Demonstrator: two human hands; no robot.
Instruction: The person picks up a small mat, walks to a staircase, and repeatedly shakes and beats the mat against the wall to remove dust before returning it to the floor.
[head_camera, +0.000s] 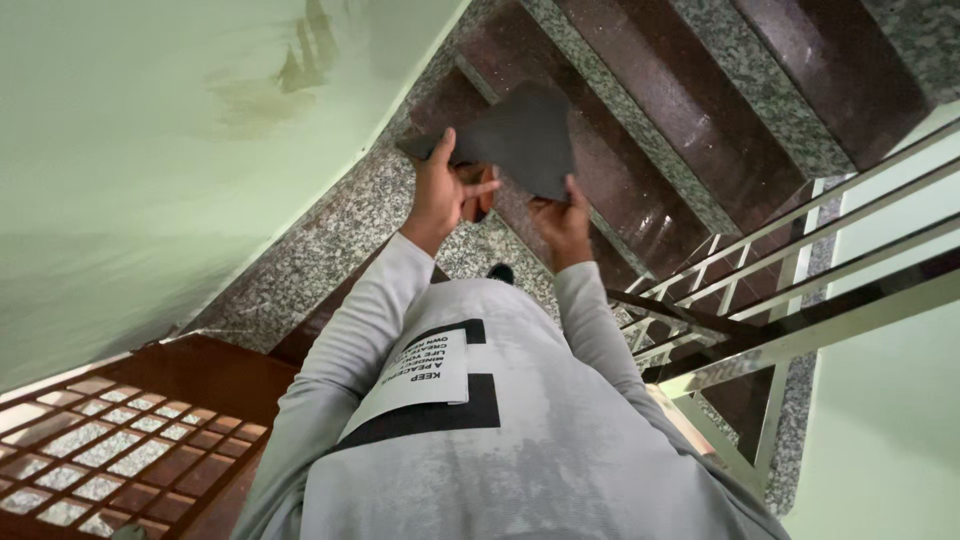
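Both hands are raised in the upper middle of the frame, gripping one dark grey sheet (520, 135) between them: the left hand (440, 195) pinches its near left edge, the right hand (562, 222) clasps its lower right corner. The sheet hangs in the air above the granite stairs (640, 140), well apart from the metal railing (800, 260) at right. It looks like the handling stage, with the sheet held flat; any next move calls for a firm two-handed grip.
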